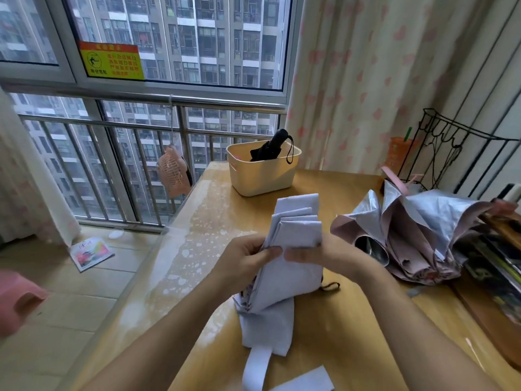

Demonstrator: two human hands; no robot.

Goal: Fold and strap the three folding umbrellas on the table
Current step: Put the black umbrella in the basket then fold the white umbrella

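- Windows with grey frames and a metal railing fill the far wall. A cream curtain with pink hearts hangs to their right.
- My glossy yellow wooden table runs from the railing toward me and carries all three umbrellas.
- A pink-and-silver folding umbrella lies on the table's right side. Its canopy is loose and crumpled, with no strap round it.
- A pale lavender folding umbrella stands nearly upright in the middle of the table, just in front of me. Its pleats are gathered flat and fan upward above my hands.
- My left hand grips this lavender umbrella from the left, thumb pressed on the front of the cloth and fingers curled behind.
- My right hand holds it from the right, thumb laid across the front. The two thumbs almost meet.
- A cream plastic basket sits at the table's far edge, well apart from my hands.
- A black folding umbrella leans inside that basket, rolled tight, its wrist loop hanging over the rim.
- A pale band of lavender cloth hangs loose from the bottom of the umbrella I hold.
- A colourful booklet lies on the tiled floor to the left.
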